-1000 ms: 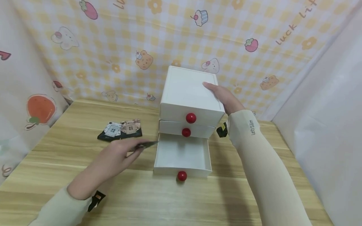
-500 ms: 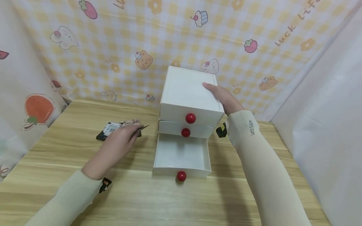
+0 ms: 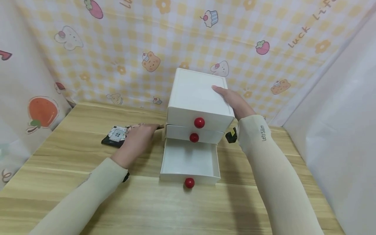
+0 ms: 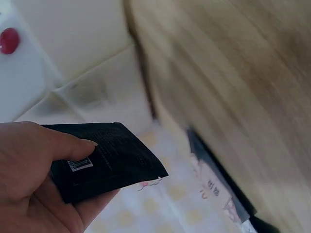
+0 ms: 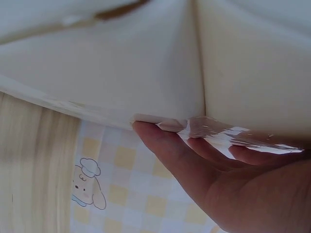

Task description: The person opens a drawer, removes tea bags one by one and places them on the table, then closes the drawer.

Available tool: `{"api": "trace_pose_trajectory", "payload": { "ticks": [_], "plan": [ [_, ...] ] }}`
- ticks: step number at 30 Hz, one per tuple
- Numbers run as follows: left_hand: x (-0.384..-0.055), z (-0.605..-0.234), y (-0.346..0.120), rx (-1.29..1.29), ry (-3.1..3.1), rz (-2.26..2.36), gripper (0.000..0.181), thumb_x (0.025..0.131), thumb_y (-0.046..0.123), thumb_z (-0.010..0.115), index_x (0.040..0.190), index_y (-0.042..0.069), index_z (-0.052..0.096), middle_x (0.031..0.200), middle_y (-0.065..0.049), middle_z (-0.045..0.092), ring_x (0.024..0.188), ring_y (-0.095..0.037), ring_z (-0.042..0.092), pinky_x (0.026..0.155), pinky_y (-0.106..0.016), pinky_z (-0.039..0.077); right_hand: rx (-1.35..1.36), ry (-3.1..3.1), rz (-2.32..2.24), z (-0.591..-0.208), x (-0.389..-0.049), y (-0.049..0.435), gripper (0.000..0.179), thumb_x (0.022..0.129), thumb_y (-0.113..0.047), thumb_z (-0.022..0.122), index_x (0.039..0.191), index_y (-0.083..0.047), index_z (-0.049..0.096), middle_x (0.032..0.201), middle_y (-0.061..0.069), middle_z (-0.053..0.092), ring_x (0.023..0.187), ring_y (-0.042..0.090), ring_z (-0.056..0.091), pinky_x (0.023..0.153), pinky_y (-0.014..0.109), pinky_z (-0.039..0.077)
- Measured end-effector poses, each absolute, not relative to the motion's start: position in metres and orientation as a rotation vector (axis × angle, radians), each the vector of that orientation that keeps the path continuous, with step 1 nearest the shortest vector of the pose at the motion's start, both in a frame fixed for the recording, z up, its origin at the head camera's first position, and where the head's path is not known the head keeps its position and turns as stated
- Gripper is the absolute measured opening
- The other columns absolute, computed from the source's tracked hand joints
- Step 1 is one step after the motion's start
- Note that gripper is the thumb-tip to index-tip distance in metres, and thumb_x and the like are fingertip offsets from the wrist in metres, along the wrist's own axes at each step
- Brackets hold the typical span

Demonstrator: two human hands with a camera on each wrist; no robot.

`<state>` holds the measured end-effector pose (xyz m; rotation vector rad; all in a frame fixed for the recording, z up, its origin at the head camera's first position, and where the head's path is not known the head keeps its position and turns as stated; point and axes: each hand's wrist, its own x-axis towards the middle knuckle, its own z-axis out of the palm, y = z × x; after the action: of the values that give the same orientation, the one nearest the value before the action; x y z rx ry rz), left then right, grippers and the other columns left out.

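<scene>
Beside the left wall of a white drawer unit, my left hand pinches a black sachet. In the left wrist view, the thumb lies over its printed back, by a barcode, with fingers beneath. Only a dark edge of it shows in the head view. My right hand rests against the unit's right side, its thumb on the top panel; in the right wrist view, extended fingers touch the edge. The bottom drawer stands pulled out with nothing inside.
A sachet with a white label lies on the wooden table, left of the unit. Another, pink-labelled sachet is partly hidden by my left hand in the head view. A patterned curtain hangs behind.
My left hand has moved with its sachet from beside the open drawer back toward the unit's rear left side. My right hand, the unit and its drawers have stayed put.
</scene>
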<state>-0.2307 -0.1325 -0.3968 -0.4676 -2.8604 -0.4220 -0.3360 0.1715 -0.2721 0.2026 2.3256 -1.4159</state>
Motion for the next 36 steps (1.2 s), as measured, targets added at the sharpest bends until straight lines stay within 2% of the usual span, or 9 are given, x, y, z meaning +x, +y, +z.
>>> {"api": "trace_pose_trajectory", "payload": {
  "ticks": [3,7,12,20,28,36],
  "plan": [
    [-0.237,-0.404,-0.131,-0.452,-2.884,-0.373,0.039,0.091,-0.006,0.062,0.127,0.011,0.066,0.110,-0.018,0.075,0.092,-0.039,0.072,0.063,-0.050,0.059,0.206,2.325,-1.411,-0.273,-0.337,0.171,0.091,0.090,-0.075,0.050,0.159,-0.022,0.024,0.134,0.009,0.058,0.110,0.025,0.067,0.083,0.036,0.060],
    [-0.245,-0.411,-0.128,-0.422,-2.906,-0.317,0.037,0.093,-0.007,0.058,0.123,0.011,0.069,0.108,-0.016,0.076,0.089,-0.038,0.073,0.060,-0.050,0.059,0.206,2.327,-1.415,-0.274,-0.338,0.171,0.090,0.090,-0.075,0.050,0.159,-0.022,0.026,0.134,0.009,0.058,0.109,0.024,0.068,0.083,0.036,0.060],
    [-0.252,-0.421,-0.126,-0.408,-2.933,-0.298,0.032,0.092,-0.006,0.059,0.118,0.009,0.071,0.106,-0.015,0.076,0.083,-0.035,0.073,0.057,-0.048,0.059,0.197,2.315,-1.431,-0.275,-0.340,0.171,0.089,0.091,-0.074,0.051,0.158,-0.021,0.028,0.132,0.009,0.059,0.104,0.023,0.070,0.083,0.037,0.060],
    [-0.259,-0.430,-0.122,-0.439,-2.938,-0.259,0.018,0.091,-0.006,0.061,0.101,0.004,0.072,0.094,-0.016,0.075,0.079,-0.034,0.072,0.061,-0.046,0.059,0.205,2.337,-1.410,-0.275,-0.339,0.174,0.091,0.089,-0.076,0.050,0.160,-0.024,0.025,0.135,0.008,0.058,0.112,0.025,0.068,0.083,0.037,0.061],
    [-0.258,-0.428,-0.119,-0.454,-2.995,-0.268,0.018,0.093,-0.005,0.059,0.104,0.001,0.072,0.097,-0.020,0.075,0.081,-0.036,0.072,0.062,-0.047,0.059,0.192,2.347,-1.409,-0.276,-0.339,0.174,0.090,0.089,-0.077,0.050,0.159,-0.026,0.026,0.135,0.008,0.059,0.112,0.025,0.068,0.083,0.036,0.061],
    [-0.257,-0.428,-0.122,-0.464,-3.101,-0.321,0.015,0.092,-0.003,0.059,0.099,-0.001,0.071,0.100,-0.021,0.074,0.082,-0.035,0.072,0.066,-0.046,0.060,0.191,2.332,-1.450,-0.276,-0.339,0.174,0.089,0.090,-0.075,0.051,0.159,-0.024,0.027,0.135,0.009,0.059,0.113,0.025,0.068,0.084,0.037,0.061]
  ]
}}
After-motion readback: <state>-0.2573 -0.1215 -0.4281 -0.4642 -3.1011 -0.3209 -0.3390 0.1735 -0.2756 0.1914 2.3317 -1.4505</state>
